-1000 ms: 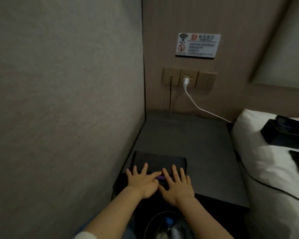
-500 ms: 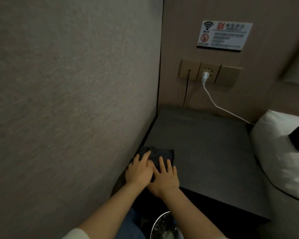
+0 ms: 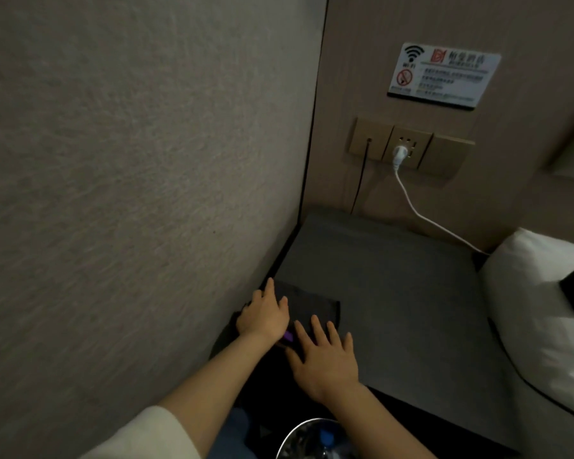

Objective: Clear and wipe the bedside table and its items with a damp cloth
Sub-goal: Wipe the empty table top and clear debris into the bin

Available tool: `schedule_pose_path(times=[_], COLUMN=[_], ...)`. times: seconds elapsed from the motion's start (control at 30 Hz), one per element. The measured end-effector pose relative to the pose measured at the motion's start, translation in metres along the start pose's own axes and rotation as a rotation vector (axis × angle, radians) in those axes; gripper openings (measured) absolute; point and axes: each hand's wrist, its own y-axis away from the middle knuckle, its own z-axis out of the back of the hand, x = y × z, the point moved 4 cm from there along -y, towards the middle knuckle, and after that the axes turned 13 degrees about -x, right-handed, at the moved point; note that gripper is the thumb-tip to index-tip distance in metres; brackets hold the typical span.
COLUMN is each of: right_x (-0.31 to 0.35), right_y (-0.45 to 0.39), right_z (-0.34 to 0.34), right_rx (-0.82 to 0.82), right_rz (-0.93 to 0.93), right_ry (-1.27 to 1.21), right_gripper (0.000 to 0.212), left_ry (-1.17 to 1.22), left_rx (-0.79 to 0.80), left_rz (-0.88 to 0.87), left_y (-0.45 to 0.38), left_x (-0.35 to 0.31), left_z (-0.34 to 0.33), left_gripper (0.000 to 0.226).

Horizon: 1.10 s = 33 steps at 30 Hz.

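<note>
Since we only had the 1 head view to go on, we took it as it came. Both hands lay flat on the dark cloth (image 3: 315,308) at the near left corner of the bedside table (image 3: 395,293), right up against the wall (image 3: 130,193). Our left hand (image 3: 264,316) had its fingers straight and a bit spread, pressing the cloth; our right hand (image 3: 325,356) sat just beside it, fingers wide and flat, partly on the cloth too. Something small and purple (image 3: 288,336) peeked out between them, couldn't tell what. A white cable (image 3: 428,220) ran from the wall socket (image 3: 408,149) toward the pillow (image 3: 537,293).

Looked to us like the wiping step, table top already cleared. Next move probably called for pushing the cloth out across the unwiped far side, keeping even pressure.
</note>
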Motion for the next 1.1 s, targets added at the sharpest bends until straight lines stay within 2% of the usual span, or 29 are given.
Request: schedule_pose_path(times=[0.13, 0.27, 0.37, 0.7, 0.87, 1.1], right_x=[-0.005, -0.01, -0.012, -0.04, -0.06, -0.08], right_y=[-0.013, -0.02, -0.028, -0.106, -0.154, -0.217], right_z=[0.015, 0.007, 0.004, 0.028, 0.036, 0.044], right_rx=[-0.1, -0.017, -0.04, 0.005, -0.036, -0.072], right_rz=[0.025, -0.039, -0.043, -0.027, -0.028, -0.037], right_ry=[0.037, 0.025, 0.02, 0.07, 0.075, 0.029], right_gripper=[0.065, 0.068, 0.07, 0.071, 0.073, 0.072], left_ry=[-0.083, -0.072, 0.002, 0.043, 0.121, 0.255], left_rx=[-0.042, 0.011, 0.001, 0.019, 0.011, 0.034], left_rz=[-0.056, -0.004, 0.048, 0.027, -0.016, 0.028], left_y=[-0.004, -0.005, -0.017, -0.087, -0.133, -0.196], left_x=[0.002, 0.001, -0.002, -0.04, -0.061, -0.087], left_z=[-0.003, -0.017, -0.019, -0.034, -0.043, -0.066], left_gripper=[0.06, 0.069, 0.072, 0.076, 0.077, 0.077])
